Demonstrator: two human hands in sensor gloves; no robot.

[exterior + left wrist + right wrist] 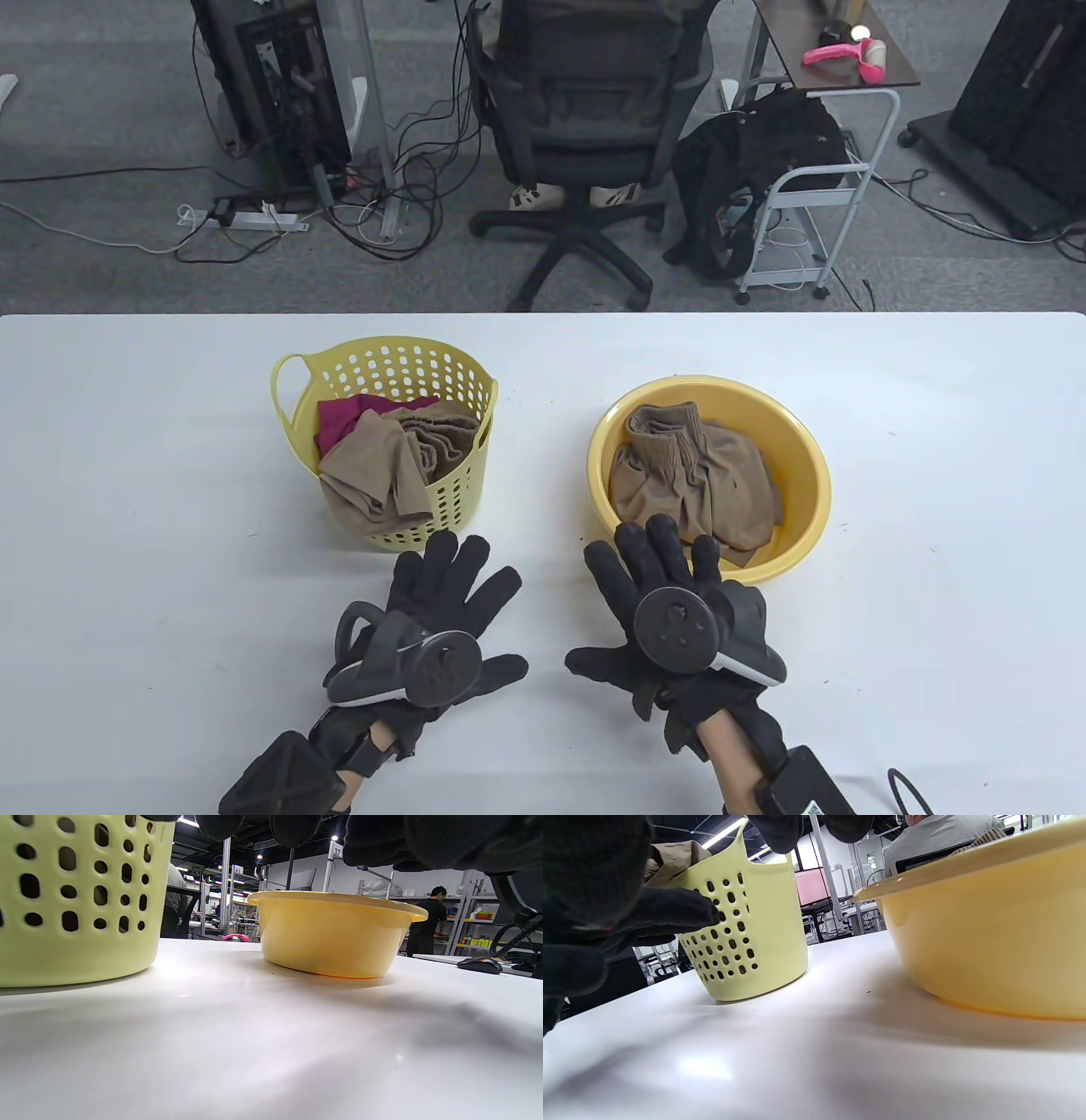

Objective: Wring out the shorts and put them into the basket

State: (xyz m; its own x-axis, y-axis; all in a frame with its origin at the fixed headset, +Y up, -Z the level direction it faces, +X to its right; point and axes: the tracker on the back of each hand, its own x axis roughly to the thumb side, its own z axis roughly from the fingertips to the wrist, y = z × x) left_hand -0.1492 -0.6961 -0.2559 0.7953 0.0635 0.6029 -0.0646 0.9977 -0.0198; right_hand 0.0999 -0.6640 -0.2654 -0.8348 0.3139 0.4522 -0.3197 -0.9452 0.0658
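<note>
Tan shorts lie crumpled in the yellow basin on the right of the table. The pale yellow perforated basket on the left holds tan shorts and a dark red cloth. My left hand hovers flat just in front of the basket, fingers spread and straight, holding nothing. My right hand lies flat in front of the basin with its fingertips at the near rim, empty. In the wrist views the basket and basin stand side by side on the white table.
The white table stretches wide on both sides of the two containers. Behind it stand an office chair, a wheeled cart with a black bag, and cables on the floor. A person stands far off in the left wrist view.
</note>
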